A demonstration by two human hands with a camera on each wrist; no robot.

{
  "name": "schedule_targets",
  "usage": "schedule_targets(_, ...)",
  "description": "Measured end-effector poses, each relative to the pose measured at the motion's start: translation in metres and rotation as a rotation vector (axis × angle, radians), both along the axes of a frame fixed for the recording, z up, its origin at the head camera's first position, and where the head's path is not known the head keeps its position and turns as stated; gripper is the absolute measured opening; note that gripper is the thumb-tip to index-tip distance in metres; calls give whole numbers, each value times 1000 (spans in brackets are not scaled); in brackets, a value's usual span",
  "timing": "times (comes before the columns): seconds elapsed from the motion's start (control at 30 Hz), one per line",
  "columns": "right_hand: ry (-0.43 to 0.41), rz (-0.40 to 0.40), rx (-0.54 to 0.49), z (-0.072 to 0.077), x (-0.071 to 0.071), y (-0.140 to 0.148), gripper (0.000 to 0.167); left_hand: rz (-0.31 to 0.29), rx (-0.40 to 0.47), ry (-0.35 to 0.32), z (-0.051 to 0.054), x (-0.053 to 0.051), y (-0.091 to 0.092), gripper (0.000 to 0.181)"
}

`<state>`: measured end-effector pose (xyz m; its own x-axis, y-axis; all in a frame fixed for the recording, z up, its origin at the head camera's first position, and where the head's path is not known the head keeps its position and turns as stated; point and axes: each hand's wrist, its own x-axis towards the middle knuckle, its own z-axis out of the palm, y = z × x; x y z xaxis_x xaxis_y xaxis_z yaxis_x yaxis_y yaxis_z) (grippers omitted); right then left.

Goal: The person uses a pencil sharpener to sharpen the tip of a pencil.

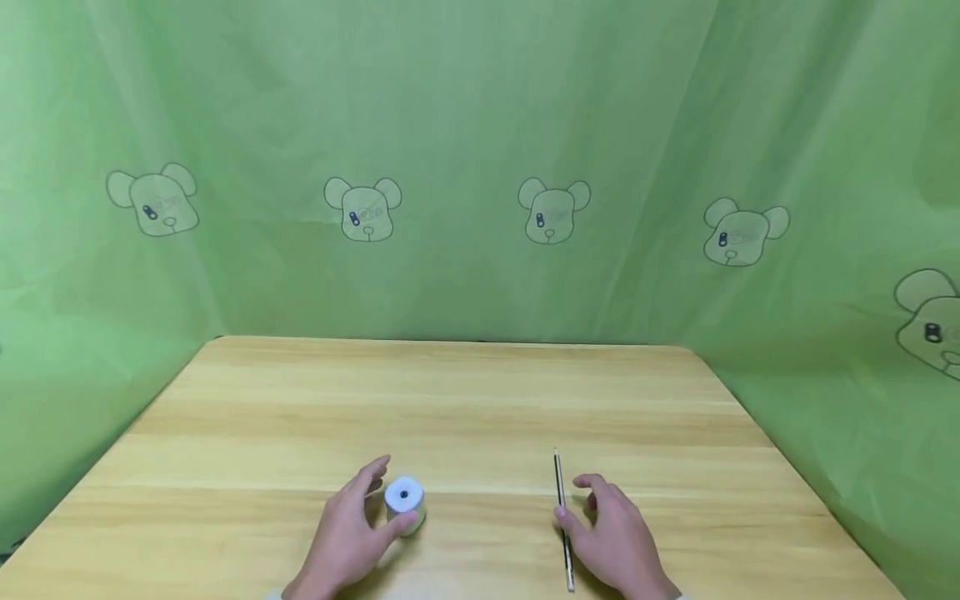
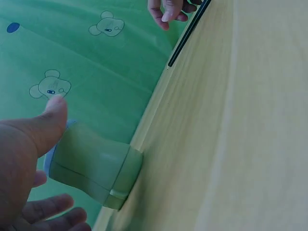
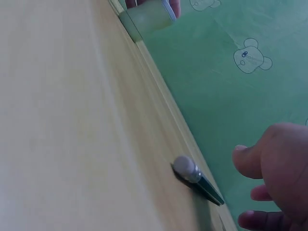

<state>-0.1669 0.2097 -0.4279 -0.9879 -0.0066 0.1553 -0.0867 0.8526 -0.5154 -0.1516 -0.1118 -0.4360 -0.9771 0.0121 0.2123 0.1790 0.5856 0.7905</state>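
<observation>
A pale green cylinder-like object [image 1: 407,510] with a white top and a small dark hole stands upright on the table. My left hand [image 1: 348,533] is around its left and near sides, fingers spread; contact is unclear. In the left wrist view its green body [image 2: 91,159] narrows in the middle, beside my thumb and relaxed fingers [image 2: 53,207]. Farther right, a dark striped pencil [image 1: 560,483] lies with its tip pointing away. My right hand [image 1: 618,542] hovers at its right side, thumb over the shaft. The right wrist view shows the pencil's eraser end [image 3: 184,166] apart from that hand [image 3: 286,168].
The wooden table [image 1: 465,400] reaches back to a green curtain [image 1: 465,283] printed with bear-like heads, which also hangs along the left and right sides.
</observation>
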Motion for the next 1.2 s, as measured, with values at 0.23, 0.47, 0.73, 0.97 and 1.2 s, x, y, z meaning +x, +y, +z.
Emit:
schedule_targets(0.23, -85, 41, -92, -6, 5, -4, 35, -65, 7, 25, -6, 0, 0, 72)
schedule_targets(0.47, -42, 101, -61, -9, 9, -4, 29, -66, -11, 35, -7, 1, 0, 55)
schedule_targets(0.73, -108, 69, -10, -7, 10, -1, 32, -54, -2, 5, -8, 0, 2, 57)
schedule_targets(0.97, -149, -4, 69, -7, 10, 1, 34, -72, 1, -2, -7, -2, 3, 60)
schedule_targets(1.2, -77, 31, 61, -6, 9, 2, 26, -61, 17, -13, -4, -1, 3, 59)
